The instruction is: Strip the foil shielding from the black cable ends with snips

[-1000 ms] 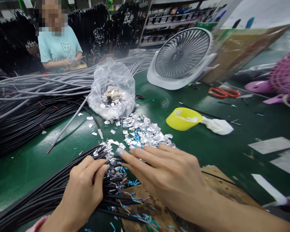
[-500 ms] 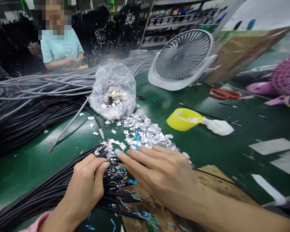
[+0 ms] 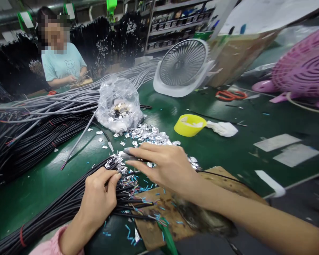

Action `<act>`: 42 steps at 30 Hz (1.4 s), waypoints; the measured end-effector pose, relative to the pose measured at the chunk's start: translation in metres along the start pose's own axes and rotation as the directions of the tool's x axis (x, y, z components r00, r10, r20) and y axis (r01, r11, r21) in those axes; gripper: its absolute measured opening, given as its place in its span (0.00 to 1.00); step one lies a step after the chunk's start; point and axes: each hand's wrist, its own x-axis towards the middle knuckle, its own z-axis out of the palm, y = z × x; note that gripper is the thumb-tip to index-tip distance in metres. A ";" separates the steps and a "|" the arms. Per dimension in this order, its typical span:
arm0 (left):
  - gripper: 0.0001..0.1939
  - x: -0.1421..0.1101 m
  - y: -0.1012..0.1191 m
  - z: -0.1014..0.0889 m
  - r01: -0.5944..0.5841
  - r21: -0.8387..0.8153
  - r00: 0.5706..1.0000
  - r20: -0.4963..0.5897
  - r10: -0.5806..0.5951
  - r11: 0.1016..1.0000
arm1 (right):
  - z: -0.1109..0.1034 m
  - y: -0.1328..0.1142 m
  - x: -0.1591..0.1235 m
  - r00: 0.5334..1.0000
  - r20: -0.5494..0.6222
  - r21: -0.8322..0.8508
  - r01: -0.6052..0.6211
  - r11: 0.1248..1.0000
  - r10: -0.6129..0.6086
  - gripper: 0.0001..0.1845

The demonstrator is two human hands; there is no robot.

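Observation:
My left hand (image 3: 99,194) pinches a thin black cable (image 3: 129,173) between thumb and forefinger; the grip partly hides it. Just to its right, my right hand (image 3: 167,164) is stretched out over foil scraps, thumb and forefinger apart. A grey covering wraps one of its fingertips. Whether something dark lies between those fingers is unclear. Beneath my left hand runs a bundle of black cables (image 3: 66,202), its stripped ends showing coloured wires (image 3: 140,209). Silver foil scraps (image 3: 149,134) and blue bits are strewn around both hands. A worn wooden board (image 3: 151,232) lies below the right hand.
A clear plastic bag (image 3: 119,88) of scraps stands ahead, beside grey cables (image 3: 69,94). Further right are a yellow ring-shaped item (image 3: 187,130), a white fan (image 3: 172,90), orange-handled scissors (image 3: 230,95) and a pink basket-like object (image 3: 303,67). Across the table sits a person (image 3: 63,65).
The view has shifted, so the right-hand table items appear further left. My right hand's thumb and forefinger have spread apart. My left hand keeps its pinch.

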 end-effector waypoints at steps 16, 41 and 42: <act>0.12 0.006 0.002 -0.016 -0.030 0.012 0.970 0.243 0.026 0.999 | -0.023 -0.015 0.042 0.757 0.650 0.035 0.063 0.997 -0.070 0.03; 0.08 0.004 0.004 -0.032 0.015 -0.156 0.954 0.298 0.033 0.988 | -0.018 -0.016 0.059 0.508 0.840 0.311 -0.159 0.937 -0.192 0.05; 0.09 0.003 0.004 -0.033 0.022 -0.173 0.963 0.267 0.026 0.985 | -0.016 -0.013 0.060 0.500 0.842 0.353 -0.223 0.909 -0.204 0.05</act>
